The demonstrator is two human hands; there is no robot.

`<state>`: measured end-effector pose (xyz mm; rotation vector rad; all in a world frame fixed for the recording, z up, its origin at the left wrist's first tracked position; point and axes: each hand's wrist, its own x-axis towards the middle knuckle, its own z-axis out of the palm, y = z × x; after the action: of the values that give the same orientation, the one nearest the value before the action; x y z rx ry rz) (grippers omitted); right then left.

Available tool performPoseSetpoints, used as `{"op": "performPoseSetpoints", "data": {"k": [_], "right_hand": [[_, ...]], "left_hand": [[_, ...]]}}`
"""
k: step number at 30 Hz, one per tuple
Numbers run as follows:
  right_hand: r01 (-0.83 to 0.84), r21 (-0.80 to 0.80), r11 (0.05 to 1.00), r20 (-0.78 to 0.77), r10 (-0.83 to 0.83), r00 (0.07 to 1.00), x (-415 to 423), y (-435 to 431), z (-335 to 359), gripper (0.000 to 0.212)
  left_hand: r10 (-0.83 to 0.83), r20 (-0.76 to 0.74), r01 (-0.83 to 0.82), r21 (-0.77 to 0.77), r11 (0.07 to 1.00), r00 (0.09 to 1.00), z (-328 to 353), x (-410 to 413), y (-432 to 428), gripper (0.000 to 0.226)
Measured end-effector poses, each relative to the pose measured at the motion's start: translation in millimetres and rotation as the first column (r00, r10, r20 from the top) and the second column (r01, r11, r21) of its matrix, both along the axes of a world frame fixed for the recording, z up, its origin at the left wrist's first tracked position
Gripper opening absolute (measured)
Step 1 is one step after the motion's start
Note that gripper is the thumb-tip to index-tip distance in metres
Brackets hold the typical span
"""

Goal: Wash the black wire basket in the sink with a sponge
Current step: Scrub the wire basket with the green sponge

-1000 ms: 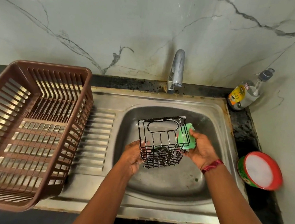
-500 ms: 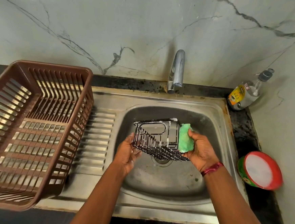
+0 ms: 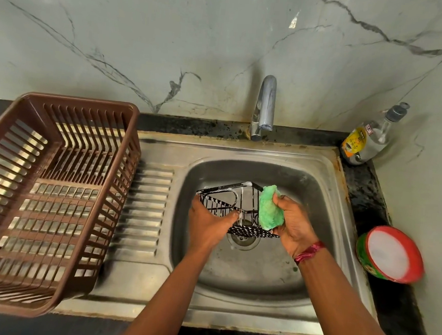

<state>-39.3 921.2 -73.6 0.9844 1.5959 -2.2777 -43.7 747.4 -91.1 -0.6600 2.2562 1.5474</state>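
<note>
The black wire basket (image 3: 228,198), streaked with white foam, is held above the steel sink (image 3: 245,275) and tipped so its open side faces left. My left hand (image 3: 207,224) grips its near left side, with the thumb hooked over a wire. My right hand (image 3: 293,223) holds a green sponge (image 3: 271,208) and presses it against the basket's right end. The drain shows just under the basket.
A brown plastic dish rack (image 3: 50,201) stands on the drainboard at the left. The tap (image 3: 264,107) rises behind the basin, no water running. A clear soap bottle (image 3: 367,136) leans in the back right corner, and a red-rimmed tub (image 3: 390,254) sits on the right counter.
The basket has been turned from upright onto its side and lowered a little. My left hand shifted its hold along the near edge, while the sponge stayed on the right end.
</note>
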Motion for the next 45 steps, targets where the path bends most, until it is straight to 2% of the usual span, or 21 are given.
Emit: {"op": "performPoseSetpoints", "data": {"k": [3,5,7,10,11,14,16,22,26,32,35,38,43,45], "right_hand": [[-0.064,-0.002,0.998,0.016,0.065,0.998,1,1,3,0.025],[-0.102,0.061,0.993,0.015,0.102,0.995,1,7,6,0.025],[-0.020,0.208,0.978,0.008,0.019,1.000,0,20,5,0.021],[0.156,0.475,0.866,-0.017,-0.168,0.986,-1,47,-5,0.012],[0.185,0.487,0.853,0.003,-0.214,0.977,-1,55,-11,0.014],[0.205,0.397,0.895,0.086,-0.259,0.962,2,70,-32,0.012],[0.159,0.456,0.876,0.102,-0.229,0.968,2,73,-46,0.009],[0.044,0.707,0.706,0.084,-0.145,0.986,-2,57,-47,0.022],[-0.010,0.791,0.612,0.100,-0.113,0.989,-8,50,-56,0.026],[-0.121,0.822,0.556,0.148,-0.003,0.989,-14,37,-63,0.032],[-0.130,0.867,0.481,0.132,0.031,0.991,-12,25,-52,0.032],[-0.096,0.914,0.394,0.062,0.098,0.993,-12,6,-35,0.033],[0.004,0.924,0.381,-0.118,0.278,0.953,-13,-37,-5,0.037],[0.087,0.932,0.352,-0.217,0.347,0.913,-12,-49,5,0.046]], "left_hand": [[0.087,0.004,-0.087,-0.017,0.996,0.996,4,1,-1,0.106],[0.109,-0.001,-0.109,-0.031,0.994,0.994,7,0,-3,0.100],[0.136,-0.004,-0.136,-0.029,0.990,0.991,10,0,-5,0.096],[0.163,-0.018,-0.163,-0.022,0.986,0.987,13,-3,-9,0.092],[0.166,-0.022,-0.167,-0.023,0.986,0.986,14,-4,-11,0.091],[0.170,-0.027,-0.170,-0.020,0.985,0.985,16,-7,-14,0.089],[0.177,-0.028,-0.178,-0.019,0.984,0.984,18,-8,-14,0.090],[0.183,-0.030,-0.184,-0.028,0.983,0.983,23,-6,-14,0.087],[0.182,-0.017,-0.183,-0.035,0.982,0.983,25,-4,-15,0.087],[0.173,-0.007,-0.173,-0.040,0.984,0.985,28,-3,-13,0.087],[0.181,-0.004,-0.181,-0.054,0.982,0.983,26,-4,-14,0.086],[0.175,-0.019,-0.176,-0.078,0.981,0.984,25,-4,-13,0.086],[0.152,-0.020,-0.153,-0.125,0.980,0.988,24,-3,-8,0.101],[0.157,-0.025,-0.159,-0.138,0.978,0.987,24,-2,-7,0.102]]}}
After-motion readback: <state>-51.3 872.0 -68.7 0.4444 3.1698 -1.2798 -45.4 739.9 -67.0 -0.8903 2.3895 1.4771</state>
